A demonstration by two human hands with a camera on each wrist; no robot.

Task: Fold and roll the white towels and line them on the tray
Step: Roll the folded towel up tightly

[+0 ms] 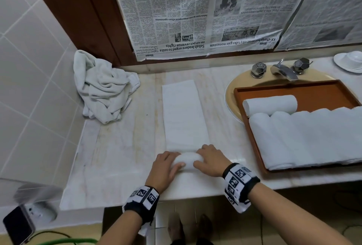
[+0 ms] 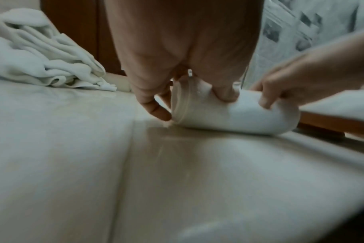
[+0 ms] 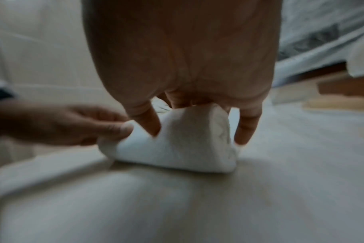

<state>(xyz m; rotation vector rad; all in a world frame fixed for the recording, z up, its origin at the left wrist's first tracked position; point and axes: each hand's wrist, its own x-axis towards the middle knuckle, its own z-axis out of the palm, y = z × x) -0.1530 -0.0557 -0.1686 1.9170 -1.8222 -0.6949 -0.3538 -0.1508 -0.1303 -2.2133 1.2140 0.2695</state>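
Observation:
A white towel folded into a long strip (image 1: 184, 115) lies on the marble counter, its near end wound into a roll (image 1: 188, 161) (image 2: 235, 113) (image 3: 177, 144). My left hand (image 1: 166, 168) (image 2: 177, 78) grips the roll's left end, fingers curled over it and thumb on its near side. My right hand (image 1: 210, 161) (image 3: 193, 102) grips the right end the same way. An orange-brown tray (image 1: 323, 91) sits to the right over the sink, holding several rolled white towels (image 1: 305, 137), with one more roll (image 1: 271, 104) behind them.
A heap of unfolded white towels (image 1: 101, 86) (image 2: 37, 54) lies at the back left corner against the tiled wall. Faucet and taps (image 1: 282, 69) stand behind the tray; a white dish (image 1: 350, 61) sits far right. Newspaper (image 1: 195, 13) covers the wall behind.

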